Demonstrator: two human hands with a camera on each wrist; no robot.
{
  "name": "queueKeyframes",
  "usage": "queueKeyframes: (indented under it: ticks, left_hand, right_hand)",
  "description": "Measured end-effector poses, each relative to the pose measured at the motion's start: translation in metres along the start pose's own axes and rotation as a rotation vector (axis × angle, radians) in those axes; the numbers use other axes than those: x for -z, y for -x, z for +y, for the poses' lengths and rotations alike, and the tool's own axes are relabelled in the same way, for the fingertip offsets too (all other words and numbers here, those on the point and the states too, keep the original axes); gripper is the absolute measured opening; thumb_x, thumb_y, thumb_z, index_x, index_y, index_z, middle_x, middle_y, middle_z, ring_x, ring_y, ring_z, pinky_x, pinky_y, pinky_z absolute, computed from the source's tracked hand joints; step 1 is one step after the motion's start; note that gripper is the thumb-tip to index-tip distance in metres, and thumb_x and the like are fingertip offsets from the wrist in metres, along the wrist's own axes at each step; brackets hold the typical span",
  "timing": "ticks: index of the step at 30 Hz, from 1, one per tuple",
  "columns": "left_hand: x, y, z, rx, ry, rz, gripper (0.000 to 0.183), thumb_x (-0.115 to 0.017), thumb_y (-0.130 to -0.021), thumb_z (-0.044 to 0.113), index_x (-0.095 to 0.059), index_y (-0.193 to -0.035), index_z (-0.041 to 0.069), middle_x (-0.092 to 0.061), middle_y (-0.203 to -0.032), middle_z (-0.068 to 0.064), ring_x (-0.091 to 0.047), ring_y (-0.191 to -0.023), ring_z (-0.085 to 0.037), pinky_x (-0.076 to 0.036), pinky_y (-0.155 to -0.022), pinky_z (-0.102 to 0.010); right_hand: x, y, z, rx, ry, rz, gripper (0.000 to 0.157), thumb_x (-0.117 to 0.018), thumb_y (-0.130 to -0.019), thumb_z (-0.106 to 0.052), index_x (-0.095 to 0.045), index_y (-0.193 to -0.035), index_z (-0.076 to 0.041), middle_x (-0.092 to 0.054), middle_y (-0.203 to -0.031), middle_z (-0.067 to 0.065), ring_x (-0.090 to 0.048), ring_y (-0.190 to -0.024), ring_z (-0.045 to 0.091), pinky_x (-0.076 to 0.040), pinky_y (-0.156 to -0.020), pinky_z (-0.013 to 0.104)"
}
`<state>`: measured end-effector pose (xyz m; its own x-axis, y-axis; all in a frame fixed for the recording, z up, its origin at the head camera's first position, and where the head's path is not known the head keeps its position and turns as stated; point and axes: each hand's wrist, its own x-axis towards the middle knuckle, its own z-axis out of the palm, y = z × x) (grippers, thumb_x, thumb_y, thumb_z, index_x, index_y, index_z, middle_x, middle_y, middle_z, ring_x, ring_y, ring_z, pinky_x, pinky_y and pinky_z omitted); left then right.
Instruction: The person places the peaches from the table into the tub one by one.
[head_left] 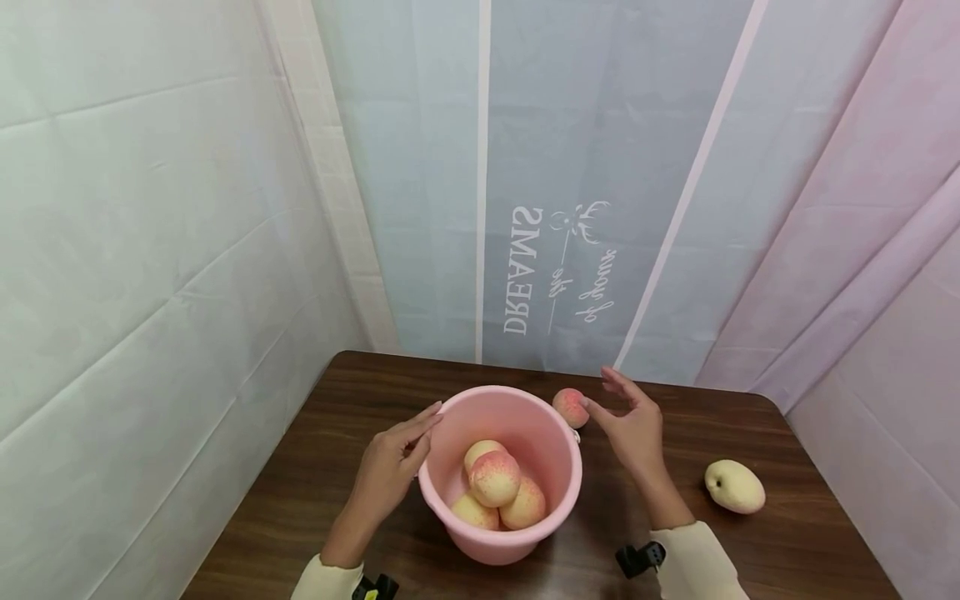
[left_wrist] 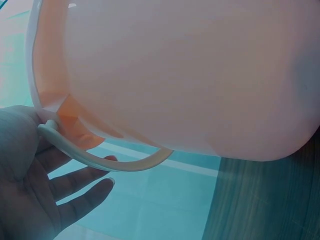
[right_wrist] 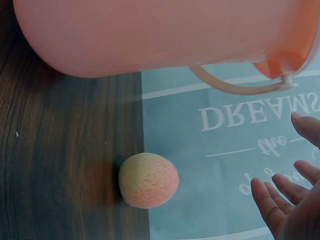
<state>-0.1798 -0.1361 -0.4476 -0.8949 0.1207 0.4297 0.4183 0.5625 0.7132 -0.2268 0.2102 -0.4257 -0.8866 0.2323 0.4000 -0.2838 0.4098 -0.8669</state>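
A pink bucket (head_left: 497, 546) stands on the table with several yellow-and-pink peaches (head_left: 495, 479) piled inside. My left hand (head_left: 390, 467) rests at the bucket's left rim. In the left wrist view its fingers (left_wrist: 82, 202) are extended and spread behind the pale curved handle (left_wrist: 107, 162). To the right of the bucket, my right hand (head_left: 636, 429) is held with thumb and fingers wide apart. Near its thumb in the head view is a single peach (head_left: 568, 407). The right wrist view shows that peach (right_wrist: 148, 180) on the wood, apart from the fingers (right_wrist: 267, 202).
A pale yellow oval fruit (head_left: 735, 487) with a dark dimple lies at the right on the dark wooden table (head_left: 300, 500). Behind the table's far edge hangs a grey-blue cloth (head_left: 555, 125) with white lettering. White sheeting (head_left: 150, 250) borders the left.
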Motion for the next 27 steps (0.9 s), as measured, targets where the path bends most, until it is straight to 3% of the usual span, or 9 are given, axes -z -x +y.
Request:
queueKeyframes:
  ticks: [4,15,22,27]
  left_hand:
    - [0.000,0.001,-0.001,0.000,0.002,-0.003,0.034,-0.061,-0.100,0.008,-0.071,-0.131,0.017,-0.059,-0.141,0.012,-0.061,-0.088,-0.012,-0.050,-0.068,-0.024]
    - [-0.001,-0.001,-0.002,-0.002,-0.010,-0.001,0.033,-0.062,-0.101,0.010,-0.070,-0.131,0.019,-0.060,-0.142,0.008,-0.061,-0.089,-0.011,-0.048,-0.067,-0.025]
    - [0.000,-0.002,0.000,0.020,-0.018,-0.008,0.034,-0.063,-0.101,0.011,-0.070,-0.132,0.021,-0.058,-0.142,0.016,-0.061,-0.093,-0.010,-0.049,-0.068,-0.025]
    - [0.000,0.000,0.000,0.027,-0.018,-0.014,0.034,-0.063,-0.100,0.010,-0.070,-0.132,0.020,-0.058,-0.142,0.014,-0.063,-0.100,-0.008,-0.049,-0.072,-0.026]
  right_hand:
    - [-0.005,-0.006,0.028,-0.006,0.002,0.002,0.056,-0.086,-0.081,-0.008,-0.067,-0.134,-0.008,-0.068,-0.129,0.013,-0.062,-0.116,0.026,-0.051,-0.072,0.011]
    - [-0.013,-0.014,0.048,-0.040,0.059,-0.035,0.056,-0.085,-0.083,-0.014,-0.066,-0.135,-0.008,-0.068,-0.128,0.014,-0.062,-0.117,0.028,-0.048,-0.073,0.008]
    - [-0.023,-0.016,0.059,-0.048,0.040,-0.038,0.057,-0.088,-0.080,-0.014,-0.066,-0.133,-0.004,-0.067,-0.130,0.016,-0.062,-0.117,0.032,-0.048,-0.071,0.008]
    - [-0.028,-0.016,0.065,-0.041,0.045,-0.036,0.057,-0.088,-0.079,-0.013,-0.067,-0.131,-0.003,-0.067,-0.129,0.017,-0.062,-0.116,0.035,-0.044,-0.070,0.004]
